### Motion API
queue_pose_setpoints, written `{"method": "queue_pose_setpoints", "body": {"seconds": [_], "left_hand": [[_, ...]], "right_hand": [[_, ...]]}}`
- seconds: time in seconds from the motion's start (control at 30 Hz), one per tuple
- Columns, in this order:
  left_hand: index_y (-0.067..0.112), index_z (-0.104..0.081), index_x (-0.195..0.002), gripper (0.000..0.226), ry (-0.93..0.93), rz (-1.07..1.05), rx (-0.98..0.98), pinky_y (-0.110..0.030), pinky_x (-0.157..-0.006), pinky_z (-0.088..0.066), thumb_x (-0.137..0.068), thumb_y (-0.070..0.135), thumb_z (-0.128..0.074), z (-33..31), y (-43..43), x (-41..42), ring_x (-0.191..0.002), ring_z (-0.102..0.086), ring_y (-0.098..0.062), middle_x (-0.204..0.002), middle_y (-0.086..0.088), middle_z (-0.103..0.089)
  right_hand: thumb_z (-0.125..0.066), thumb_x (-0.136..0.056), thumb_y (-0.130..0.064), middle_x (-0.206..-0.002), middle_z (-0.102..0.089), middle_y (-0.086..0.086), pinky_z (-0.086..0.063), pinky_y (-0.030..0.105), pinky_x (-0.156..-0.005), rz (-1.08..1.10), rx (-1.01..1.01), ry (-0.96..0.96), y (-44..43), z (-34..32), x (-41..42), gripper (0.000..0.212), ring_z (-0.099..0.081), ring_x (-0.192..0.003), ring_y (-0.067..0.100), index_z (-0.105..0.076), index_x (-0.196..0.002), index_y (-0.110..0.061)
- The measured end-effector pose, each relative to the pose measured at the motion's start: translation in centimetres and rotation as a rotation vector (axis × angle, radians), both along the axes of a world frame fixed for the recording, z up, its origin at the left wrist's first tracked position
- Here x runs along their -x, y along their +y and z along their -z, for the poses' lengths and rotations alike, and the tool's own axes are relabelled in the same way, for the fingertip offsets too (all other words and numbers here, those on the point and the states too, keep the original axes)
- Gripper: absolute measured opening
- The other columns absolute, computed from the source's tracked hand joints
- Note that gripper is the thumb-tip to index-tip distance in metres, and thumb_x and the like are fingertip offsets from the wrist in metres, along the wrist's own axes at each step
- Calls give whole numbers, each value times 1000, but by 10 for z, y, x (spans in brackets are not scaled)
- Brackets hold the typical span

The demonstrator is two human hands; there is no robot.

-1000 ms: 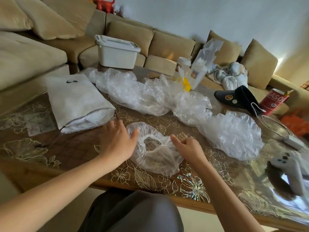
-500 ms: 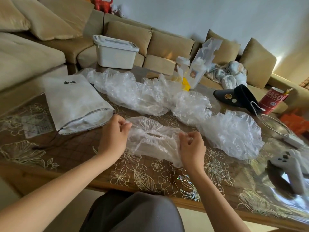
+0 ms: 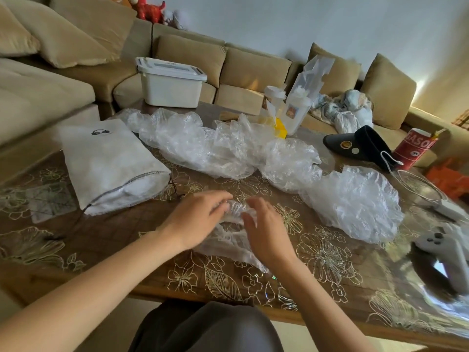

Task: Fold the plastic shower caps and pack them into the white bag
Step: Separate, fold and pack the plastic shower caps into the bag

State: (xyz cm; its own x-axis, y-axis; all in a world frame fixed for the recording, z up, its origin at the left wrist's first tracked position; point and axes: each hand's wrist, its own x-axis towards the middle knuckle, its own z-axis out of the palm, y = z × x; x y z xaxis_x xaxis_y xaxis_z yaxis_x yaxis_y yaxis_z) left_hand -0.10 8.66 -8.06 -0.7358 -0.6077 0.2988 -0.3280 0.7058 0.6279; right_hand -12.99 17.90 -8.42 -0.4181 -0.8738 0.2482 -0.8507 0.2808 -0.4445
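My right hand [image 3: 266, 235] pinches the shower cap [image 3: 227, 243] at centre frame; whether my left hand [image 3: 198, 219] grips it is too blurred to tell. They have drawn together, halving the cap. The white bag [image 3: 109, 163] lies mid-left.

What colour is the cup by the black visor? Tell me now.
Red with white lettering; the cup shows best in the head view.
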Motion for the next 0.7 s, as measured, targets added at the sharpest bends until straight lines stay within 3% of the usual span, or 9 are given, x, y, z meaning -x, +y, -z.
{"method": "queue_pose_setpoints", "body": {"seconds": [0.1, 0.23, 0.37, 0.47, 0.53, 0.6, 0.7], "left_hand": [[26, -21, -148, 52, -257, 26, 39, -19, -106, 4, -100, 35, -36, 20, 2, -3, -144, -10, -7, -154, 10, -14], [32, -7, -148, 73, -332, 77, 159, -13, -104, 18, -82, 64, -5, 42, -9, -20, -135, 13, 7, -151, 18, 6], [35, -24, -138, 41, -159, 76, 89, -1, -99, 16, -99, 31, -35, 47, -14, -30, -134, -1, 11, -146, 21, -10], [33, -44, -128, 35, -54, 51, 90, 1, -103, 6, -95, 20, -48, 49, -14, -35, -129, -17, 14, -138, 23, -27], [33, -57, -115, 29, -4, 23, 60, 1, -105, -4, -92, 16, -54, 47, -12, -37, -125, -25, 14, -129, 25, -38], [28, -67, -101, 18, 6, 9, 21, 9, -95, -5, -90, 16, -58, 47, -11, -39, -120, -23, 17, -125, 25, -41], [18, -66, -90, 9, -22, 10, 18, 1, -100, -1, -91, 20, -58, 44, -9, -40, -124, -20, 14, -129, 23, -37]], "right_hand": [[-39, -98, -43, -151, -32, 0, -15, 28, -114, -74, -160, 73, 8, 17, 0, 53, -27, -139, 14, -27, -144, -18], [-6, -82, -69, -159, 1, -7, 15, 23, -112, -145, -311, 169, 23, 28, 11, 84, 14, -139, 1, -5, -151, -22], [4, -74, -73, -155, 16, -11, 19, 25, -112, -190, -362, 188, 29, 27, 18, 89, 24, -138, 2, 5, -151, -27], [-4, -77, -74, -156, 3, -13, 12, 25, -115, -234, -288, 137, 33, 29, 23, 85, 11, -142, 2, -13, -150, -32], [-28, -85, -68, -151, -29, -11, -9, 27, -118, -227, -129, 24, 36, 32, 26, 68, -20, -140, 3, -46, -137, -28], [-56, -90, -40, -131, -55, -9, -34, 21, -107, -184, 29, -64, 38, 32, 27, 32, -47, -119, 2, -66, -111, -18], [-67, -86, -15, -111, -66, -6, -34, -2, -85, -165, 102, -79, 40, 27, 26, 8, -54, -96, -3, -70, -92, -11]]}}
